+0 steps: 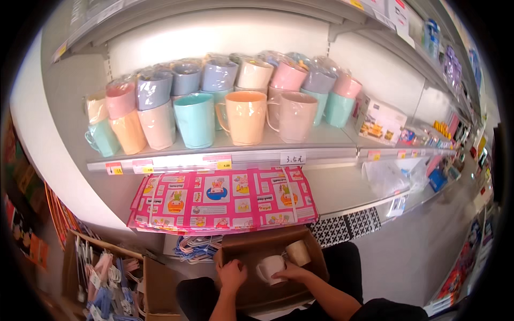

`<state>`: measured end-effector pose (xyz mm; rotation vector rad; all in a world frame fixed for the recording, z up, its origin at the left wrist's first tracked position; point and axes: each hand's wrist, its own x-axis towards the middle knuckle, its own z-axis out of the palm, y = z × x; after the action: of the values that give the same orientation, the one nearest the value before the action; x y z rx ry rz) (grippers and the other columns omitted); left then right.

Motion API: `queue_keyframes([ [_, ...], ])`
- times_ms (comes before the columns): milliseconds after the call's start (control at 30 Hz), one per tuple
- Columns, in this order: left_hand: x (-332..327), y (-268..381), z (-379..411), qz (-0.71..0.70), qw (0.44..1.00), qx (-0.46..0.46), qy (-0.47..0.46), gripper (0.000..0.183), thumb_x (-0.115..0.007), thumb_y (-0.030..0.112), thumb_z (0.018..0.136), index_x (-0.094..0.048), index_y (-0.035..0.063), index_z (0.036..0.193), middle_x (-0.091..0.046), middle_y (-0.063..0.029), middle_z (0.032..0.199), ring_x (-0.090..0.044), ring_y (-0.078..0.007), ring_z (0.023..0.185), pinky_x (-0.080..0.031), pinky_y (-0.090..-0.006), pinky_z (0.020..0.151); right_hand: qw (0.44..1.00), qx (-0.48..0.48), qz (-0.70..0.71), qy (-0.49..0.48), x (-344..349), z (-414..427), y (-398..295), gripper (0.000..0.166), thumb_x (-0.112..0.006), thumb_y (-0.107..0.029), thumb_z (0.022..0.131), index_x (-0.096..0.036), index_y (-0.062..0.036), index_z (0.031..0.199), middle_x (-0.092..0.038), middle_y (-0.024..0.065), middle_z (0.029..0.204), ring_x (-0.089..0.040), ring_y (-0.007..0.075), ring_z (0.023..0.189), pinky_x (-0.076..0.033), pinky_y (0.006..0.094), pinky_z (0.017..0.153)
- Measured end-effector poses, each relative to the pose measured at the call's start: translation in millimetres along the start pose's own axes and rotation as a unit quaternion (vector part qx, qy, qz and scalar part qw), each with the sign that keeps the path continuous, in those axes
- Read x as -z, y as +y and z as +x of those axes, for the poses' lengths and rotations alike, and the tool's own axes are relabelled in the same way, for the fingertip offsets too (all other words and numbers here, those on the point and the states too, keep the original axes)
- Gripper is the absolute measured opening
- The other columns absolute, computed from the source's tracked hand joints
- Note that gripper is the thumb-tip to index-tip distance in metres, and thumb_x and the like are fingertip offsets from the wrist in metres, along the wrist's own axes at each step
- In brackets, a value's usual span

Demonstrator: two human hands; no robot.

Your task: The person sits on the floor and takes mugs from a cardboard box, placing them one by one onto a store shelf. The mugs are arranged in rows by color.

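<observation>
A brown cardboard box stands open between my knees. My left hand grips its left rim, fingers curled over the edge. Inside the box, my right hand has hold of a pale mug on its right side; the mug's handle points left. Just behind it, against the box's right end, a cream mug leans over. On the shelf ahead, a front row holds a turquoise mug, a peach mug and a mauve mug, with stacked, plastic-wrapped mugs behind.
Pink printed folded bags lie strapped on the lower shelf. A bundle of hangers sits below them. To the left is a carton of packaged goods. Right of the mugs stands a white product box. The shelf edge carries price tags.
</observation>
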<state>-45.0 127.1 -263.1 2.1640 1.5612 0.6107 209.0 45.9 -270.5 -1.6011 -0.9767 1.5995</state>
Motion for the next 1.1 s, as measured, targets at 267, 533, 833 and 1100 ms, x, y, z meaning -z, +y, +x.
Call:
queue_keyframes([
  [267, -4.7, -0.9, -6.1, 0.015, 1.0, 0.0, -0.011, 0.024, -0.066, 0.034, 0.082, -0.07, 0.0123, 0.09, -0.072, -0.0117, 0.089, -0.068, -0.0323, 0.091, -0.021, -0.0637, 0.113, 0.923, 0.291, 0.091, 0.233, 108.7, -103.9, -230.4, 0.072, -0.079, -0.005, 0.076, -0.044, -0.0043, 0.14, -0.059, 0.0105, 0.127, -0.06, 0.0219, 0.111, -0.053, 0.0357, 0.091],
  [533, -5.9, -4.0, -6.5, 0.011, 1.0, -0.003, -0.009, 0.026, -0.066, 0.037, 0.082, -0.071, 0.0125, 0.09, -0.072, -0.0091, 0.09, -0.068, -0.0291, 0.092, -0.021, -0.0632, 0.113, 0.652, 0.587, -0.066, 0.475, 129.0, -80.5, -390.8, 0.091, -0.082, -0.017, 0.078, -0.026, -0.0017, 0.149, -0.038, 0.0191, 0.143, -0.043, 0.0287, 0.131, -0.042, 0.0407, 0.106],
  [833, -2.2, -4.5, -5.8, 0.03, 0.999, 0.001, -0.035, 0.024, -0.067, 0.035, 0.081, -0.07, 0.0117, 0.086, -0.072, -0.0108, 0.088, -0.068, -0.0305, 0.089, -0.023, -0.0649, 0.111, 0.591, 0.442, -0.268, 0.619, 130.9, -39.4, -392.7, 0.098, -0.082, -0.029, 0.079, -0.022, 0.0068, 0.149, -0.038, 0.0307, 0.14, -0.046, 0.0427, 0.125, -0.04, 0.0462, 0.105],
  [1100, -4.4, 0.8, -3.6, 0.008, 1.0, 0.018, -0.015, 0.025, -0.067, 0.036, 0.081, -0.07, 0.0123, 0.089, -0.072, -0.012, 0.089, -0.068, -0.0328, 0.091, -0.024, -0.0645, 0.111, 0.593, 0.515, -0.331, 0.522, 138.0, -37.0, -368.1, 0.068, -0.061, -0.031, 0.098, -0.033, 0.0068, 0.148, -0.049, 0.0282, 0.138, -0.054, 0.0424, 0.118, -0.042, 0.0467, 0.1],
])
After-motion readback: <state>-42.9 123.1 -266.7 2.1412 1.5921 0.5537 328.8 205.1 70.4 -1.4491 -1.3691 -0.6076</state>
